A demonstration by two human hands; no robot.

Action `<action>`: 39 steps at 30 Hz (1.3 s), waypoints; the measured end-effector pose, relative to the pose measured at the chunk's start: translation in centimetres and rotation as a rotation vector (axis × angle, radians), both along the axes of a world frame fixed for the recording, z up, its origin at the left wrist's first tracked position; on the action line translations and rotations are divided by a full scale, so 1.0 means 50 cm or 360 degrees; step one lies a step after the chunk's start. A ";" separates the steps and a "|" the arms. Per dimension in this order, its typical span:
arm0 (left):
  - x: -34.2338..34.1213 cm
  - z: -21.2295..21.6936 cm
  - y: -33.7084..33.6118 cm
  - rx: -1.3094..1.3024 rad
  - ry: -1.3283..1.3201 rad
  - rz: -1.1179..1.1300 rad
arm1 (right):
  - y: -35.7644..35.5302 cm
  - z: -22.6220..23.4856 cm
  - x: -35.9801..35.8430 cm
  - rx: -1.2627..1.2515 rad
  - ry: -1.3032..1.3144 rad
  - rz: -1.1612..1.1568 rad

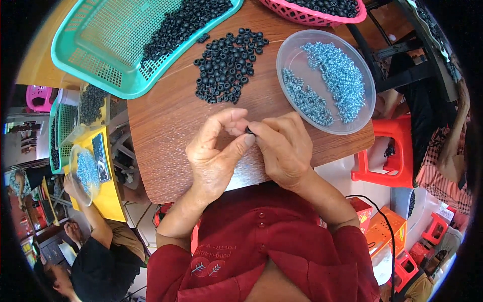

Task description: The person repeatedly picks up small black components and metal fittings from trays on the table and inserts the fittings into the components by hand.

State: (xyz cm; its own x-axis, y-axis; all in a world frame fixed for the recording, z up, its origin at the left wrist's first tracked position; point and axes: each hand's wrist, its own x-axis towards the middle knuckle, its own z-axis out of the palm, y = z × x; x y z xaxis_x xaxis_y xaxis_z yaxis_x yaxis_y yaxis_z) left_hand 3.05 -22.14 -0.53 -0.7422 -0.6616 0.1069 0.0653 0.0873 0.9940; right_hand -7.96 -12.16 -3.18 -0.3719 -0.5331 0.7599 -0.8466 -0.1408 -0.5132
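— Where do the forearms come in?

— Both from the lower edge, in dark red sleeves pushed up near the elbows, bare below. They converge toward the middle.

— And the left hand point(216, 151)?

— Knuckles up, fingers curled, thumb stretched toward three o'clock, its tip meeting the other hand's fingertips.

— The right hand point(284, 148)?

— Back of the hand facing up, fingers bent toward nine o'clock. Its grip pinches closed against the left thumb and forefinger; the two hands touch there.
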 end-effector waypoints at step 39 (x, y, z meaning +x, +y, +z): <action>-0.027 -0.081 0.006 0.0977 0.0059 -0.0112 | -0.004 -0.013 -0.310 0.1078 0.0740 -0.0552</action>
